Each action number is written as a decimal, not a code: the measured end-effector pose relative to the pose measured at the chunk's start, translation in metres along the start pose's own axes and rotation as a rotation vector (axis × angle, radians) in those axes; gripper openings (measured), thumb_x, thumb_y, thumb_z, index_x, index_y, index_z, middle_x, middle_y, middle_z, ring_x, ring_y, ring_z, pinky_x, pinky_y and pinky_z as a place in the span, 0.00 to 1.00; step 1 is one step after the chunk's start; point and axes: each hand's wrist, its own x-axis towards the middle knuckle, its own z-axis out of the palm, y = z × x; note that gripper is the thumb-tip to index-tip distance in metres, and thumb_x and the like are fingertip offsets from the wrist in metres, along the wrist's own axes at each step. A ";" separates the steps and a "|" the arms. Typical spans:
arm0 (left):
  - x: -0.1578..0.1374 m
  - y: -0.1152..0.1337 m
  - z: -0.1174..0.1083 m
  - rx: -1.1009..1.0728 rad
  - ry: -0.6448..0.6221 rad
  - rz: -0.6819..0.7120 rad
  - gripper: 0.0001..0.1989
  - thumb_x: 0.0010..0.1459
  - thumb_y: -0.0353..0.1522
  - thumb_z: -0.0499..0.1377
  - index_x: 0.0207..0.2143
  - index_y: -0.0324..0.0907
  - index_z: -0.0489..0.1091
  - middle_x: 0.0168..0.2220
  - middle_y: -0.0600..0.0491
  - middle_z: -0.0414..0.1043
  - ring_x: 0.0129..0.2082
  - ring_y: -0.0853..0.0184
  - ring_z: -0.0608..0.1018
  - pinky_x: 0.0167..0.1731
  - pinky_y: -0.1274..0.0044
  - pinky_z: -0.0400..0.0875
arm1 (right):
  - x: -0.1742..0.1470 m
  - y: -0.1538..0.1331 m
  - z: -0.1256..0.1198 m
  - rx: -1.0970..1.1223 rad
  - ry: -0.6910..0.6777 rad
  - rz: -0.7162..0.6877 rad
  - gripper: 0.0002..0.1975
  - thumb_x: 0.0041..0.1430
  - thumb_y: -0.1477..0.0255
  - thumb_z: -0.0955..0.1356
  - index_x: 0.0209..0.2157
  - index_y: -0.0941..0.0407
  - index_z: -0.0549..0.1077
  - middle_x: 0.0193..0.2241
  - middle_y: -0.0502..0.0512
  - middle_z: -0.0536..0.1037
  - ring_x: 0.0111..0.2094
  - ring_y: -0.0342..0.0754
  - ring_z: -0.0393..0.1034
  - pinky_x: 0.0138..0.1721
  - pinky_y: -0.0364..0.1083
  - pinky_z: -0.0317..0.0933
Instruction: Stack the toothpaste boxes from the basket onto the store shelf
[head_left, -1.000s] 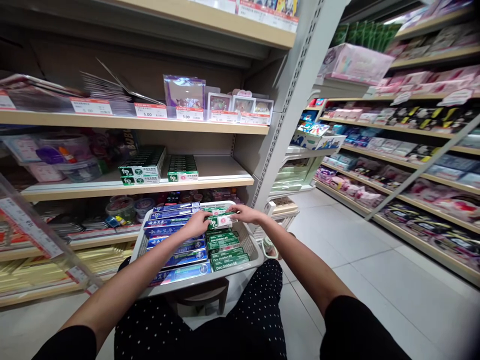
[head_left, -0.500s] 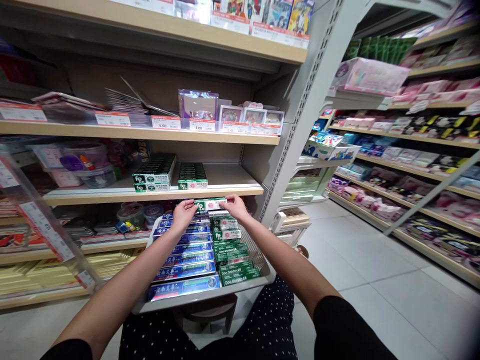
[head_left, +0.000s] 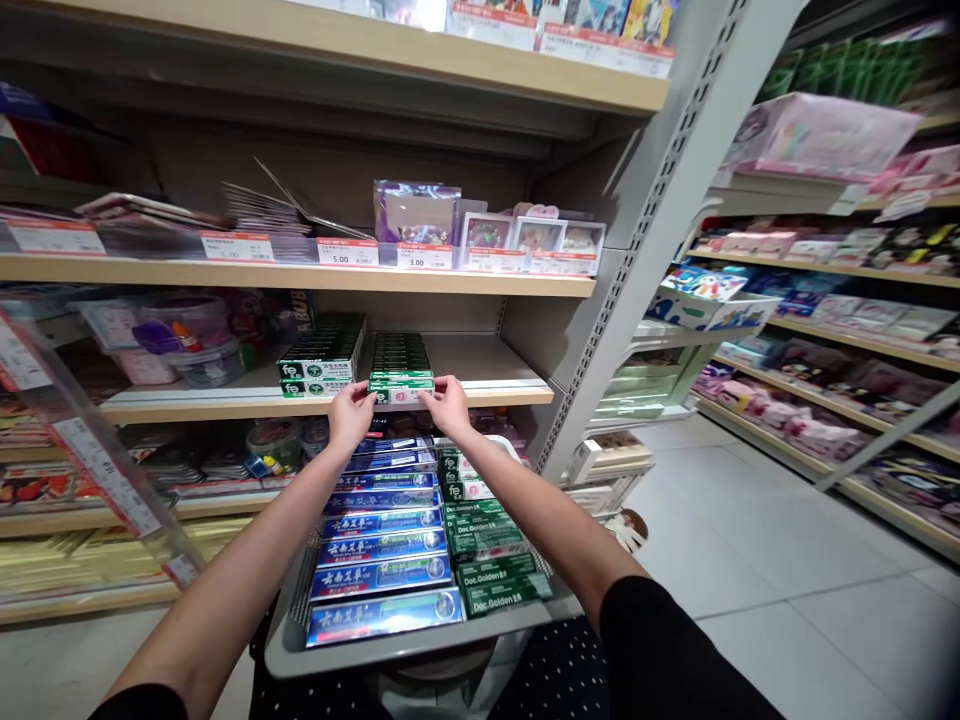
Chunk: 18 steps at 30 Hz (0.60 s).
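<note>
Green-and-white box (head_left: 402,392) right at the front edge of the shelf (head_left: 480,365), by a row of matching boxes (head_left: 400,352), left hand (head_left: 351,416) pinching one end, right hand (head_left: 449,409) pinching the other, grey basket (head_left: 375,654) of cartons (head_left: 382,577) just below

Two shelf rows of green boxes (head_left: 321,356); at least six blue boxes (head_left: 381,577); one grey basket (head_left: 390,649)

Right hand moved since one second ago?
Yes: the right hand moved up and forward, from below the shelf's wooden front edge to level with it.
</note>
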 end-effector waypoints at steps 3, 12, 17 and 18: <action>0.002 -0.003 -0.001 0.023 -0.010 0.029 0.14 0.54 0.29 0.61 0.44 0.37 0.73 0.43 0.44 0.78 0.43 0.61 0.80 0.49 0.67 0.73 | 0.003 0.005 0.001 0.022 -0.009 -0.026 0.15 0.51 0.68 0.71 0.38 0.56 0.66 0.45 0.58 0.71 0.39 0.45 0.72 0.45 0.47 0.70; 0.010 -0.008 0.004 0.146 0.009 0.143 0.15 0.55 0.31 0.61 0.45 0.37 0.74 0.44 0.45 0.78 0.40 0.61 0.81 0.46 0.68 0.75 | 0.014 0.010 -0.002 0.026 -0.054 -0.038 0.13 0.52 0.70 0.70 0.40 0.56 0.66 0.43 0.56 0.74 0.42 0.47 0.74 0.45 0.47 0.70; 0.015 -0.007 0.009 0.207 0.039 0.179 0.14 0.56 0.31 0.60 0.45 0.36 0.74 0.44 0.44 0.78 0.40 0.61 0.81 0.47 0.68 0.74 | 0.023 0.010 0.000 0.022 -0.045 -0.027 0.13 0.51 0.71 0.70 0.39 0.56 0.67 0.42 0.56 0.75 0.42 0.47 0.74 0.47 0.49 0.70; 0.016 -0.007 0.010 0.206 0.044 0.184 0.14 0.56 0.30 0.60 0.45 0.36 0.74 0.44 0.44 0.78 0.40 0.61 0.81 0.47 0.68 0.74 | 0.024 0.010 0.000 0.014 -0.041 -0.031 0.13 0.51 0.71 0.70 0.38 0.56 0.67 0.42 0.56 0.75 0.42 0.47 0.74 0.48 0.49 0.70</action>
